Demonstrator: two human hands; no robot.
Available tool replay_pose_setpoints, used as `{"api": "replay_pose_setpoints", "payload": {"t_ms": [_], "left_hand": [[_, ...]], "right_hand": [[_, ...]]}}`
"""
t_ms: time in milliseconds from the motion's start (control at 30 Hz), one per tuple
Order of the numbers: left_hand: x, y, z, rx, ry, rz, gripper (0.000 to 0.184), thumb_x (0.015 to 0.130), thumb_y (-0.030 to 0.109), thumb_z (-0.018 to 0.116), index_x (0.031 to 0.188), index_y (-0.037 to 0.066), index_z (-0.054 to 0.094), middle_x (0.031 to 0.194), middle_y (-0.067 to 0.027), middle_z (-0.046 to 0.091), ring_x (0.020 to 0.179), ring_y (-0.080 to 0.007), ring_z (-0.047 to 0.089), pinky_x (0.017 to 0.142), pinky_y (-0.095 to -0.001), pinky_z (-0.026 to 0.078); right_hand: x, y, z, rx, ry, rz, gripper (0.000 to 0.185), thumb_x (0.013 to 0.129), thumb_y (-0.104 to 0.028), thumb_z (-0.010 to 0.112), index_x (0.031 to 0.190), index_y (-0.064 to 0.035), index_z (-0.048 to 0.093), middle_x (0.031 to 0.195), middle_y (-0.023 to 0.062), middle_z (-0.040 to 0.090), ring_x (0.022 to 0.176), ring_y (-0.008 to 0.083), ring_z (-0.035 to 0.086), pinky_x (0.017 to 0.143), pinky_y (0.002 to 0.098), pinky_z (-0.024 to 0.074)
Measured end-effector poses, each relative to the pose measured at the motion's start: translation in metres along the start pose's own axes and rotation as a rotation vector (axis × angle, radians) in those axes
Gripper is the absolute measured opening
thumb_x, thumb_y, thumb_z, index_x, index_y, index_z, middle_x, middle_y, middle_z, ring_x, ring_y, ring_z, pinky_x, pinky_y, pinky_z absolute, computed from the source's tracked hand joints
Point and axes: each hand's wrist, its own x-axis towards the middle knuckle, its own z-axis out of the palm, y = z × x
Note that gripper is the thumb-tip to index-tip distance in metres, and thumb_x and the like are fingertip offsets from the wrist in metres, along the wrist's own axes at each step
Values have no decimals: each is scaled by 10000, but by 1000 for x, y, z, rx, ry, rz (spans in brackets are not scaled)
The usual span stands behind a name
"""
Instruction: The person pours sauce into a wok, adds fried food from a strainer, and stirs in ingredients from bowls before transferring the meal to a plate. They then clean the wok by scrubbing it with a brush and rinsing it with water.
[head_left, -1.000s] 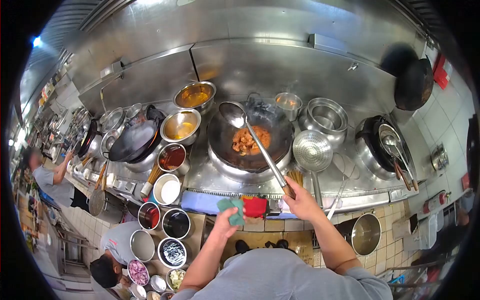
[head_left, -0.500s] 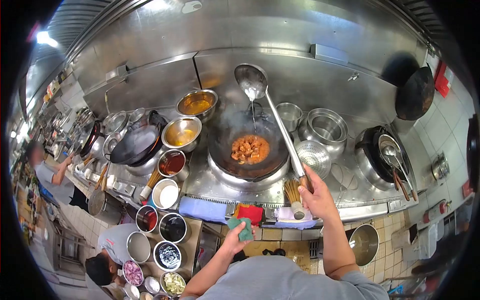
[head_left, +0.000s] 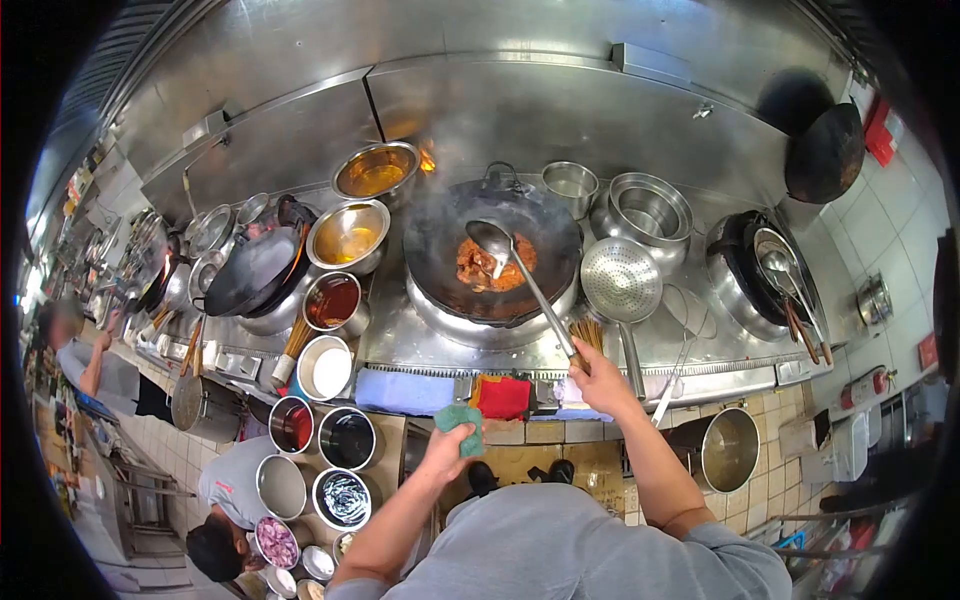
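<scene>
My right hand (head_left: 598, 378) is closed round the wooden end of a long ladle (head_left: 543, 305). The ladle's bowl is down inside the black wok (head_left: 430, 255), over a heap of reddish-brown, saucy food (head_left: 480, 272); whether it touches the food I cannot tell. Steam rises from the wok, which sits on a round steel burner ring. My left hand (head_left: 450, 452) grips a folded green cloth (head_left: 460, 428) in front of the counter edge, away from the wok. A bamboo brush (head_left: 588, 332) lies just behind my right hand, partly hidden.
Left of the wok stand bowls of yellow liquid (head_left: 350, 238) and a pot of red sauce (head_left: 333, 303). A perforated strainer (head_left: 620, 280) and steel pots (head_left: 650, 210) are to the right. A small flame (head_left: 427, 160) shows behind. Two other people are at the left.
The ladle has come down from above the wok, where it poured a thin stream, into the wok. My left hand with the cloth has shifted slightly left and up. The view has moved a little.
</scene>
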Motion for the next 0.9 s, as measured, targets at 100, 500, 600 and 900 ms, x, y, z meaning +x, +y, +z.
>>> {"api": "replay_pose_setpoints", "payload": {"t_ms": [100, 500, 600, 900], "left_hand": [[5, 32, -2, 260, -46, -68, 270, 808, 53, 580, 1072, 43, 523, 909, -101, 595, 740, -223, 605, 636, -346, 511], [51, 57, -3, -56, -92, -6, 488, 812, 70, 578, 1243, 169, 372, 958, -127, 556, 801, -281, 591, 690, -474, 538], [81, 51, -2, -46, -53, -49, 318, 786, 150, 552, 1095, 114, 486, 865, -107, 569, 733, -248, 572, 662, -428, 508], [167, 84, 56, -71, 51, -250, 604, 741, 691, 545, 940, 120, 536, 836, -97, 552, 768, -260, 547, 779, -446, 491]], "right_hand": [[17, -3, 22, -336, 106, -53, 531, 854, -172, 542, 1345, -60, 373, 918, 171, 630, 819, 373, 605, 752, 418, 474], [-29, -17, -56, 6, -188, 261, 544, 874, -142, 544, 1376, -76, 347, 856, 100, 622, 682, 205, 591, 627, 354, 478], [-1, -4, -40, -315, 6, 97, 530, 868, -157, 526, 1367, -83, 364, 867, 164, 640, 722, 301, 618, 663, 415, 483], [28, -4, 39, -431, 2, -6, 532, 852, -171, 513, 1365, -137, 375, 876, 222, 635, 806, 396, 610, 751, 482, 471]]}}
